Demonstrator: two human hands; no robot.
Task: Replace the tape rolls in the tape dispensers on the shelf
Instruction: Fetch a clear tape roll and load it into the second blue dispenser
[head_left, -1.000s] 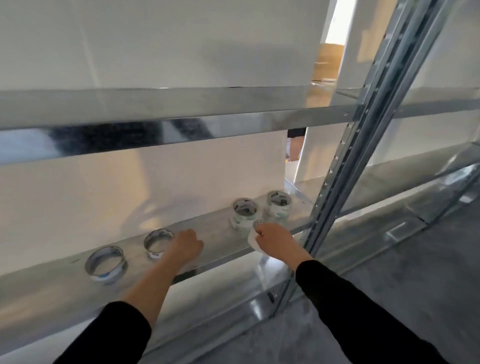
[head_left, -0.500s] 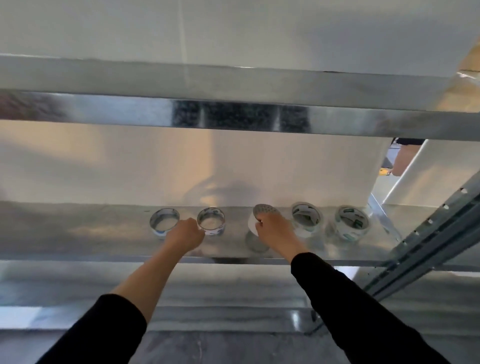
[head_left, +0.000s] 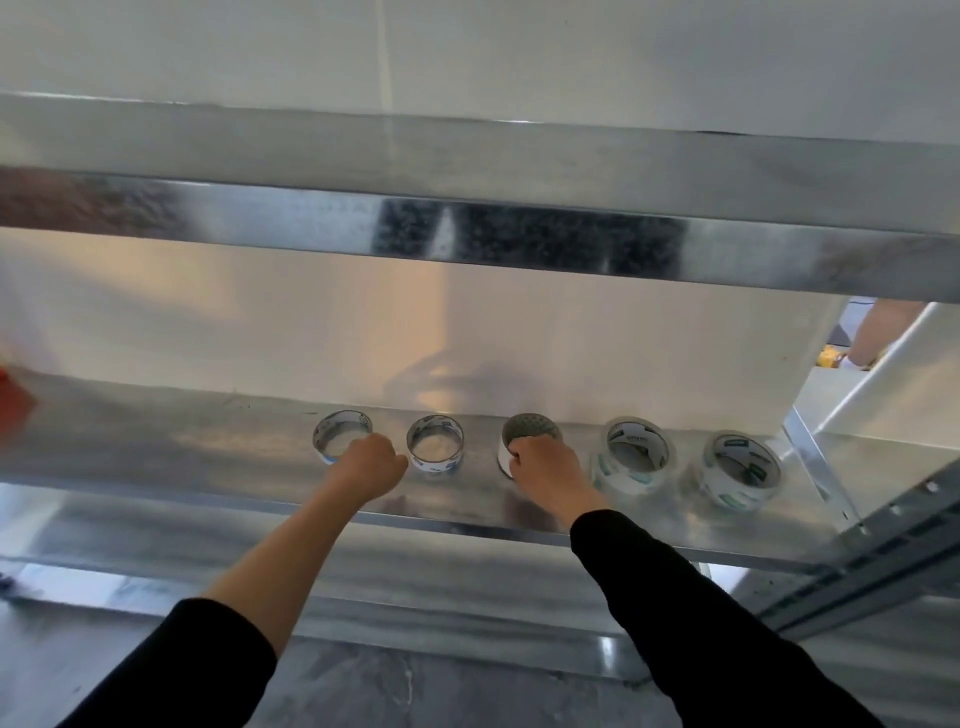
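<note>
Lower shelf (head_left: 156, 457), galvanised metal, with five tape rolls in one row near the white back panel (head_left: 260, 322), all lying flat, cores up. From left: thin roll (head_left: 342, 434), blue lower edge, open core with only bare shelf metal inside; second thin roll (head_left: 435, 447), same kind, just beside it, not touching; white roll (head_left: 527, 434), grey dotted top face, core not visible; clear roll (head_left: 636, 457), thick, dark printed core, nothing inside; second clear roll (head_left: 743, 470), same kind, near the upright post (head_left: 893, 525). Right hand (head_left: 545, 465) on white roll from the near side, fingers (head_left: 517, 452) curled over its near rim, gripping it; roll resting on shelf or just lifted, cannot tell which. Left hand (head_left: 366, 465) in a fist between thin roll and second thin roll, knuckles covering near rim of thin roll; fingers curled under and hidden by back of hand, so cannot tell if holding the rim or nothing. Both clear rolls apart from either hand, clear roll just beside right wrist. Upper shelf (head_left: 311, 213) across top of view. Red thing (head_left: 13, 405) at far left of lower shelf, blurred and cut off. Black sleeves on both arms, left sleeve (head_left: 182, 665) pushed up, forearm bare; right sleeve (head_left: 701, 623) down to wrist. Grey floor (head_left: 415, 691) below.
</note>
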